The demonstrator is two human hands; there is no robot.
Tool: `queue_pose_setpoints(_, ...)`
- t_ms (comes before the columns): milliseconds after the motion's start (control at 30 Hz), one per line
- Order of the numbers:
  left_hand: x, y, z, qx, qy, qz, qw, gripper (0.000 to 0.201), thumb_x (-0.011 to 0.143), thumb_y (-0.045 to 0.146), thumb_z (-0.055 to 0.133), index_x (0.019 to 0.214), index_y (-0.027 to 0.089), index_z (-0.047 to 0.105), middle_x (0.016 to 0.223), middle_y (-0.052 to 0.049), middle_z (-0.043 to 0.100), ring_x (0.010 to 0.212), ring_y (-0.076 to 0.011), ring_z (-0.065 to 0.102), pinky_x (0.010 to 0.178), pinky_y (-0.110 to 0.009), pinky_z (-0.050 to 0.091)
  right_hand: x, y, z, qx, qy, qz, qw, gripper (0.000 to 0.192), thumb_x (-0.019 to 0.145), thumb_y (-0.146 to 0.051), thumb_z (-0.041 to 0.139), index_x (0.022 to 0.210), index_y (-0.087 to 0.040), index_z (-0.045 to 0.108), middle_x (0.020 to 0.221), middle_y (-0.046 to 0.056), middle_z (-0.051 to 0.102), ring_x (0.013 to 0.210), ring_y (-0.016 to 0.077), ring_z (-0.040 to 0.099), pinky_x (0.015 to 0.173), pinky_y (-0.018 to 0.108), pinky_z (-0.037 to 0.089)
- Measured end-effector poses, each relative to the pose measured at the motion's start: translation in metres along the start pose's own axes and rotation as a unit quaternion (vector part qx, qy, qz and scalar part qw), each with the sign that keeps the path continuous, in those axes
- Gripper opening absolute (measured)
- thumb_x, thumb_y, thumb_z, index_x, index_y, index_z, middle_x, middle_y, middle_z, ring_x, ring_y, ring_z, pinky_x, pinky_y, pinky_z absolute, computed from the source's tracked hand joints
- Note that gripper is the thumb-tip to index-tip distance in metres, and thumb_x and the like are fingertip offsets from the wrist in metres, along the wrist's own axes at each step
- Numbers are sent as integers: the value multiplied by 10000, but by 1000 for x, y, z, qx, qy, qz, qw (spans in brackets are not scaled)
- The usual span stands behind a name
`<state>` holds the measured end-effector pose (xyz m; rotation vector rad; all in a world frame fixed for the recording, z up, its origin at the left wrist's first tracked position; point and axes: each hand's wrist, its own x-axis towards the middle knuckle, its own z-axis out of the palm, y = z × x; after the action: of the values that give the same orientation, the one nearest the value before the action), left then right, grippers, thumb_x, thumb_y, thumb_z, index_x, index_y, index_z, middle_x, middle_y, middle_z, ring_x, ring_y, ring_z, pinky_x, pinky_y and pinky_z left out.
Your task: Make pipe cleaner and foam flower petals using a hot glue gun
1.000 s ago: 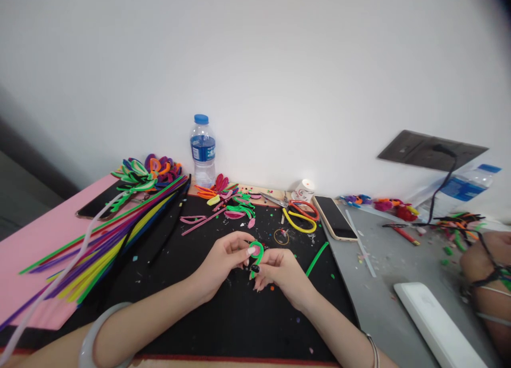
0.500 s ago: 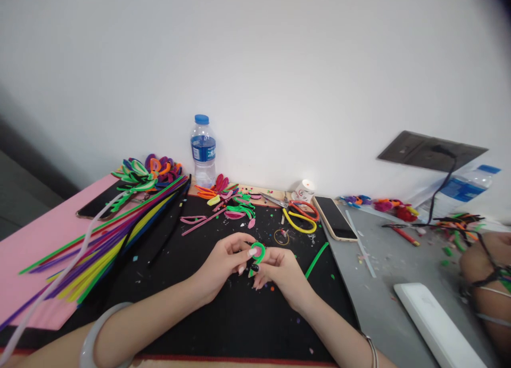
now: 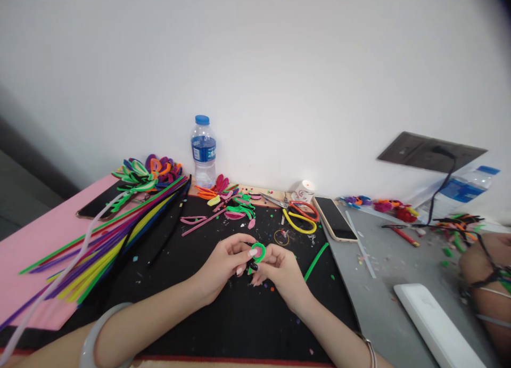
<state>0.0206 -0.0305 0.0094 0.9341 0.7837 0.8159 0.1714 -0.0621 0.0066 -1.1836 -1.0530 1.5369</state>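
Both hands meet over the black mat (image 3: 223, 325) near its middle. My left hand (image 3: 223, 264) and my right hand (image 3: 281, 272) pinch a small green pipe-cleaner loop (image 3: 258, 252) with a pink centre between their fingertips. The loop's green tail points down between the two hands. A loose green pipe-cleaner piece (image 3: 316, 260) lies on the mat just right of my right hand.
A long bundle of coloured pipe cleaners (image 3: 104, 240) lies at the left beside a pink sheet (image 3: 32, 240). A water bottle (image 3: 203, 149), scissors (image 3: 297, 211) and a phone (image 3: 334, 218) sit behind the hands. Another person's arm (image 3: 485, 283) and a white bar (image 3: 435, 325) are at the right.
My hands have turned the green loop slightly and shifted a little; the rest of the desk is unchanged.
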Motion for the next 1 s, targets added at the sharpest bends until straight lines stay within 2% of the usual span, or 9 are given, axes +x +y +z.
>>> queue_pose_setpoints(300,-1,-2,-1,-48,-18,-20,998,254,727,271,686,934,159,588,569,70,437,402,-2,282,406,-182,165,2,7,-1,3,19,-74,997,215,638,-130,665,749,-202,495,588,-73,558,478,93,549,483,220,469)
queue_pose_setpoints(500,-3,-1,0,-68,-28,-41,996,255,750,233,666,962,155,546,608,62,467,397,7,268,411,-185,158,0,6,0,-40,46,-101,993,230,650,-128,659,766,-212,480,615,-74,497,513,87,493,466,206,428)
queue_pose_setpoints(700,-2,-1,0,-90,-35,-64,993,287,765,197,638,1020,170,510,684,38,506,399,15,256,421,-187,157,-3,2,1,-110,69,-135,982,234,658,-125,653,799,-215,490,662,-48,530,604,114,530,513,215,422)
queue_pose_setpoints(900,-2,0,1,-106,-37,-73,991,286,759,188,646,1011,168,513,595,77,416,396,11,231,423,-191,132,-3,2,1,-150,91,-192,966,323,645,-79,637,898,-225,498,884,3,581,761,144,582,578,231,476)
queue_pose_setpoints(1000,-1,-1,1,-112,-39,-76,990,295,757,190,650,1015,174,507,591,82,397,397,10,223,424,-193,126,-4,1,1,-174,84,-210,958,342,658,-73,628,944,-227,522,920,16,598,816,158,590,611,242,497)
